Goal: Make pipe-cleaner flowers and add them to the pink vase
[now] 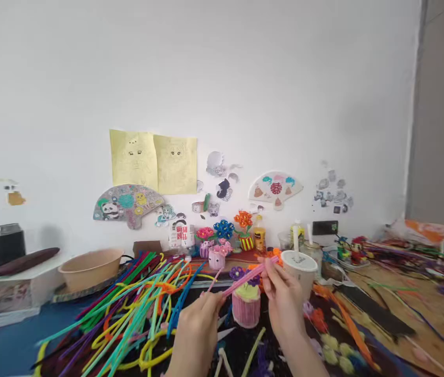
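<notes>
Hands [241, 303] hold pink stems [245, 278] slanting between them.

Open air: high before the smooth white wall [222, 78]. Lower passage obstructed by a tangled heap of multicoloured fuzzy stems [133, 314], a pink ribbed cylindrical pot [246, 309] and a white lidded cup [300, 267].

Observed pink fuzzy stems [245, 278] pinched in left hand [198, 324] and right hand [284, 296]. Noted pink pot [246, 310] between hands, white lidded cup [299, 263] beyond right hand, and multicoloured stems [133, 309] left of left hand.
</notes>
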Demonstrator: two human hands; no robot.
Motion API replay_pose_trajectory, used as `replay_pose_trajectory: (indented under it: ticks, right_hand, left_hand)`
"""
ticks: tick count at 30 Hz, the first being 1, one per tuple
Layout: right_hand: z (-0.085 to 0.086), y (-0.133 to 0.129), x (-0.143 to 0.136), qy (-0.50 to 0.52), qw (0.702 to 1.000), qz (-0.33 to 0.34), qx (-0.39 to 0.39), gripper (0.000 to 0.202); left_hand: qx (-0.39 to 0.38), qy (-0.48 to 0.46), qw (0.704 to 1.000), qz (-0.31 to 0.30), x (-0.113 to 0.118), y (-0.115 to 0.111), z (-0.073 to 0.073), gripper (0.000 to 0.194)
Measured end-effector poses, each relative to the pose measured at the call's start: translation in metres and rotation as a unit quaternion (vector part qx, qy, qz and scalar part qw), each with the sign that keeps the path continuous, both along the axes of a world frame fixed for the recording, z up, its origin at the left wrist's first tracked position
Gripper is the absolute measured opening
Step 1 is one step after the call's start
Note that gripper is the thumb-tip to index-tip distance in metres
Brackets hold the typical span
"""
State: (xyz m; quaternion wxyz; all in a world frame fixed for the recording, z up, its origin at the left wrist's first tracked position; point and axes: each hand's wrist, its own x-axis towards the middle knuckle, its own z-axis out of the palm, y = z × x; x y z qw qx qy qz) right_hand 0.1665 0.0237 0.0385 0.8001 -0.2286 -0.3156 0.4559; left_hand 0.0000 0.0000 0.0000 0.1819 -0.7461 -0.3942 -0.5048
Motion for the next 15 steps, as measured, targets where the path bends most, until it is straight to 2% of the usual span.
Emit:
replay_pose_trajectory:
  ticks: [4,8,15]
  right_hand:
    - [0.0,-0.002,0.0,-0.005,1.0,-0.004,-0.002,0.032]
    - [0.003,-0.003,0.002,-0.023,1.0,0.007,0.008,0.032]
    - [0.009,-0.01,-0.007,-0.118,0.988,0.098,0.025,0.033]
  left_hand:
    - [-0.01,0.007,1.0,-0.002,-0.001,-0.002,0.002,0.023]
    - [-0.026,0.003,1.0,0.003,0.0,-0.007,0.011,0.023]
    - [-0.08,0.018,0.997,0.007,-0.002,-0.014,0.025,0.026]
